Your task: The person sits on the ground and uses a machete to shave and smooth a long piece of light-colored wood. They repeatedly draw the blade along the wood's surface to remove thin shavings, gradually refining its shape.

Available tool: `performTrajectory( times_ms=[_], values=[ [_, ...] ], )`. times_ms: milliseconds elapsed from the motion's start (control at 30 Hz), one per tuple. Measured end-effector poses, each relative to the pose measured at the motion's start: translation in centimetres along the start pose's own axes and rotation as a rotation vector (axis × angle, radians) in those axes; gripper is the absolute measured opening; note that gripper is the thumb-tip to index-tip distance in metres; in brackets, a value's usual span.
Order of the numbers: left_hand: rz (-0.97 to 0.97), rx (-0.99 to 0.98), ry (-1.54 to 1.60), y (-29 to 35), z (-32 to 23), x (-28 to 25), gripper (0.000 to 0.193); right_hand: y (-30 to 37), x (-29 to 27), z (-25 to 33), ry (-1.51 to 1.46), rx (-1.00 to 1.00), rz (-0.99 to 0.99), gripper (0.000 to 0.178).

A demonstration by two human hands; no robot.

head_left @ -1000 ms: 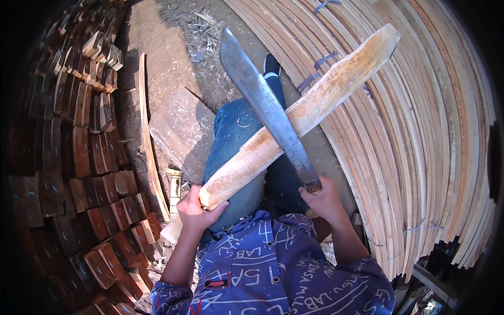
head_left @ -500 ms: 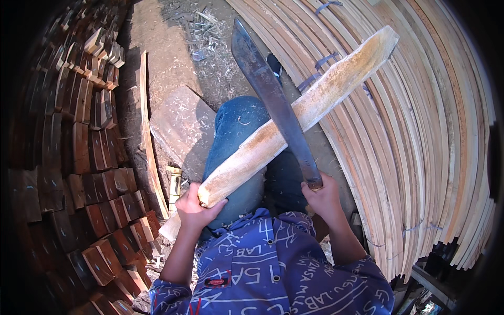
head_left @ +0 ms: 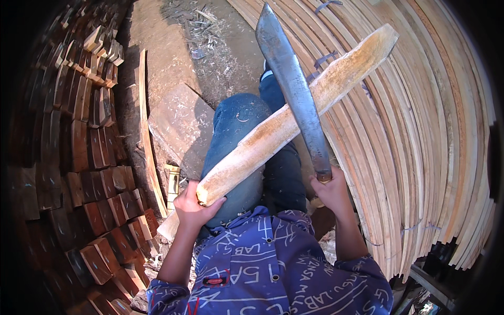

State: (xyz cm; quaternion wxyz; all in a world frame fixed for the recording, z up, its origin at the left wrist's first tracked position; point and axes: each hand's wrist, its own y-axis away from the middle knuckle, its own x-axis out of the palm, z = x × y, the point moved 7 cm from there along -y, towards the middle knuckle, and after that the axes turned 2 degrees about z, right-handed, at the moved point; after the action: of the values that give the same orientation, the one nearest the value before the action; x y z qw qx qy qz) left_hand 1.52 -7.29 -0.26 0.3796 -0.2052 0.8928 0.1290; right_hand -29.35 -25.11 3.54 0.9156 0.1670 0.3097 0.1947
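Note:
A long pale wooden billet (head_left: 252,143) slants up across my lap from lower left to upper right, its surface rough and partly brown. My left hand (head_left: 194,206) is closed round its near end. In my right hand (head_left: 332,190) I grip the handle of a machete (head_left: 298,86). Its broad, dark grey blade points up and away, crossing over the middle of the billet. Whether the blade touches the wood there, I cannot tell.
Stacked reddish-brown wood blocks (head_left: 97,262) line the left side. Long pale strips (head_left: 399,157), tied in bundles, fill the right. A flat board (head_left: 176,123), a thin lath (head_left: 145,131) and a small yellowish object (head_left: 173,184) lie left of my knee. Shavings (head_left: 207,31) litter the ground ahead.
The machete has shifted up and to the right, and its blade face now catches more light. The billet and my left hand stay almost where they were.

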Motion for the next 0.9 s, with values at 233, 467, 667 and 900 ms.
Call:
performTrajectory(
  times_ms=[233,467,667,900],
  values=[
    [-0.011,0.051,0.014,0.1,0.2,0.1,0.06,-0.5,-1.5,-0.4,-0.096,0.054,-0.018,0.016],
    [-0.002,0.022,-0.027,-0.1,0.0,-0.1,0.059,-0.5,0.4,0.9,-0.007,-0.075,-0.016,0.013],
    [-0.017,0.05,-0.011,-0.3,0.1,-0.1,0.059,-0.9,-1.1,0.5,-0.121,0.037,0.025,0.013],
    [0.011,0.021,-0.036,-0.4,-0.1,-0.3,0.06,0.3,0.1,-0.2,0.047,-0.007,0.027,0.022]
  ],
)
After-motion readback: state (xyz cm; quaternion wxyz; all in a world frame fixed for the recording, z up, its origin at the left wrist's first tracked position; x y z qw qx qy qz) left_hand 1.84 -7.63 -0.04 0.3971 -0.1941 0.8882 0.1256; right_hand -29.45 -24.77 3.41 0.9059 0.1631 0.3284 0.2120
